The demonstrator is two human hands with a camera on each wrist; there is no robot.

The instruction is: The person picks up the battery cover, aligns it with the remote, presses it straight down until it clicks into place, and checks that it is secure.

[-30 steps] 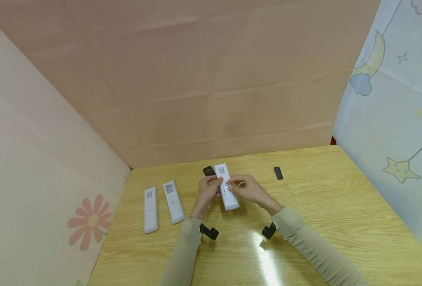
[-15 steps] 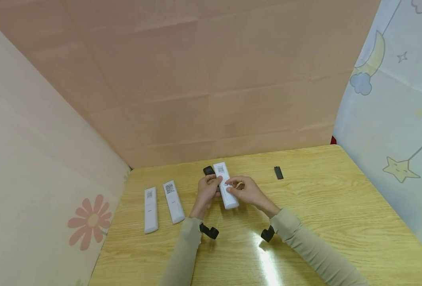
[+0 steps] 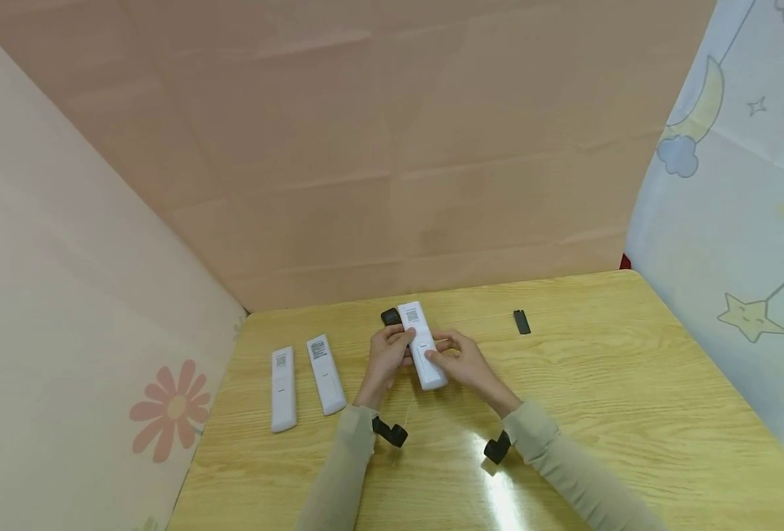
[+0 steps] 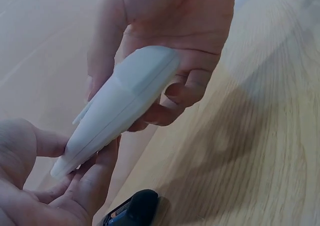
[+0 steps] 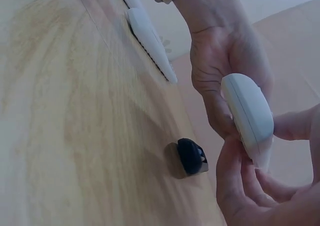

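Note:
A white remote control (image 3: 422, 346) is held above the table, its back with printed label facing up. My left hand (image 3: 388, 357) grips its far half, thumb on the back and fingers beneath. Lower down, my right hand (image 3: 463, 361) holds the right edge, thumb pressing on the battery cover and fingers curled underneath. In the left wrist view a thin edge of the cover (image 4: 82, 114) juts slightly from the back of the remote. Behind the left hand lies a black remote (image 5: 190, 157), its open end showing batteries in the right wrist view.
Two more white remotes (image 3: 283, 389) (image 3: 326, 375) lie face down to the left on the wooden table (image 3: 591, 383). A small black battery cover (image 3: 521, 322) lies at the back right. Fabric walls (image 3: 392, 162) stand behind and at both sides.
The right hand has shifted from pinching at the cover's latch end to gripping the remote's side with its thumb on the cover. The left hand keeps its grip. The view has shifted slightly.

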